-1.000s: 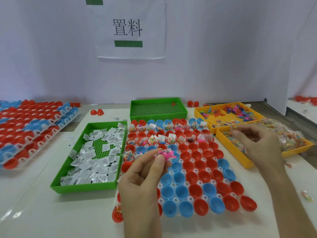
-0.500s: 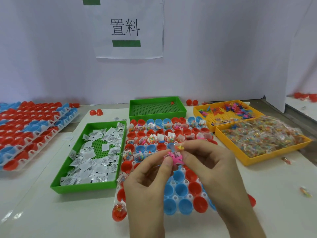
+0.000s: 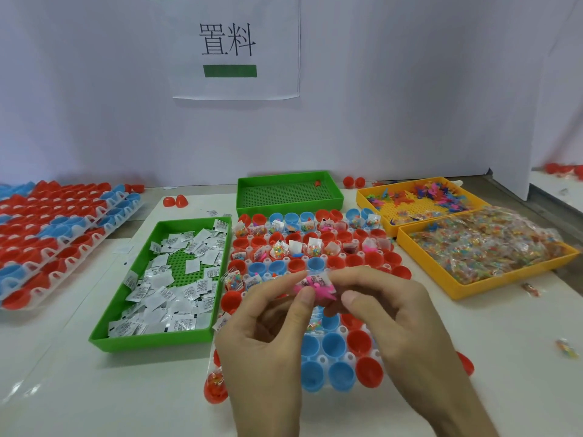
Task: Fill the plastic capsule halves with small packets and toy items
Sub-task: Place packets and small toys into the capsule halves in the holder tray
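My left hand (image 3: 268, 329) and right hand (image 3: 397, 320) meet over the rack (image 3: 348, 357), thumbs and forefingers curled in. Both pinch one small bundle: a pink toy (image 3: 315, 291) with a white packet (image 3: 319, 280) pressed on top. A bead packet (image 3: 314, 325) seems to hang beneath, though I cannot tell which fingers hold it.

I judge it all featherlight. The toy is spiky and probably bendy, the packets slick film that slips and crumples. I would hold the bundle by its middle, folded tight.

The capsule halves (image 3: 336, 343) sit just below. The far rows are filled, the near ones look empty, and my hands hide several. Packets poking up from filled cups could snag.

The green tray (image 3: 151, 342) of white packets lies left, the yellow tray (image 3: 454, 291) of bead packets right. A loose red half (image 3: 215, 389) rests at the rack's near-left corner.
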Tool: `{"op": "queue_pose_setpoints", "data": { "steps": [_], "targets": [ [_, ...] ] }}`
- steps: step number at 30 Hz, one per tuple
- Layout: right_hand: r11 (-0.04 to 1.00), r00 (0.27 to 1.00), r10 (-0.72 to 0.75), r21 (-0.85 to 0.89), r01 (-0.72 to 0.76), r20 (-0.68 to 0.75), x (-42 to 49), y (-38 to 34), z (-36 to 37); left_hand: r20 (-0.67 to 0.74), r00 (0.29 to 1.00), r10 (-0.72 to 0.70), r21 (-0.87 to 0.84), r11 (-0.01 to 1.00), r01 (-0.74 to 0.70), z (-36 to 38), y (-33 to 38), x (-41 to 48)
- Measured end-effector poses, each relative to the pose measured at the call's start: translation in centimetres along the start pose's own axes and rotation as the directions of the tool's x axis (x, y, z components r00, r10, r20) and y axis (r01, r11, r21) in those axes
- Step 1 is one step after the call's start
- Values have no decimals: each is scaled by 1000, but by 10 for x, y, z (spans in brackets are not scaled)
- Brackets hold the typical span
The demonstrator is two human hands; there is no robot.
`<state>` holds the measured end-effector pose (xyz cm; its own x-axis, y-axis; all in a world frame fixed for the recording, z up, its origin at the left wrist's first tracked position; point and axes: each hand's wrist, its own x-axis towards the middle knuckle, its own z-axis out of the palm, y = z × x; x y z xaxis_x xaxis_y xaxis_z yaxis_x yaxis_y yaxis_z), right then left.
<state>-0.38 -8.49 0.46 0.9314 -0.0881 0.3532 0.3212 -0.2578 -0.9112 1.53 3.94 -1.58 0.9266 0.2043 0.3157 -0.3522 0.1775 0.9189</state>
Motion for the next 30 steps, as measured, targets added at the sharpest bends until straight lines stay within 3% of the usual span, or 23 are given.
{"op": "queue_pose_setpoints", "data": {
  "steps": [5, 14, 23, 25, 27, 30],
  "targets": [
    [998, 1000, -13, -58, 12, -13, 0, 3, 0, 39, 999, 27, 15, 1000, -28, -2, 4, 1],
    [992, 1000, -7, 126, 9, -12, 0, 8, -6, 229, 973, -4, 33, 999, -3, -17, 10, 9],
    [997, 995, -27, 72, 21, 97, 1, 3, -4, 269, 962, 36, 89, 994, -62, -31, 11, 12],
    [998, 997, -60, -23, 61, 43, 10, 3, -5, 217, 975, 47, 133, 988, -78, -39, 13, 15],
    [964, 992, -124, -240, 116, -16, 29, 9, -6, 88, 994, 63, 150, 986, -76, -51, 15, 20],
    [825, 985, -166, -540, 168, 52, 66, 24, -4, -105, 991, 84, 145, 987, -68, -74, 16, 29]
  ]
}}
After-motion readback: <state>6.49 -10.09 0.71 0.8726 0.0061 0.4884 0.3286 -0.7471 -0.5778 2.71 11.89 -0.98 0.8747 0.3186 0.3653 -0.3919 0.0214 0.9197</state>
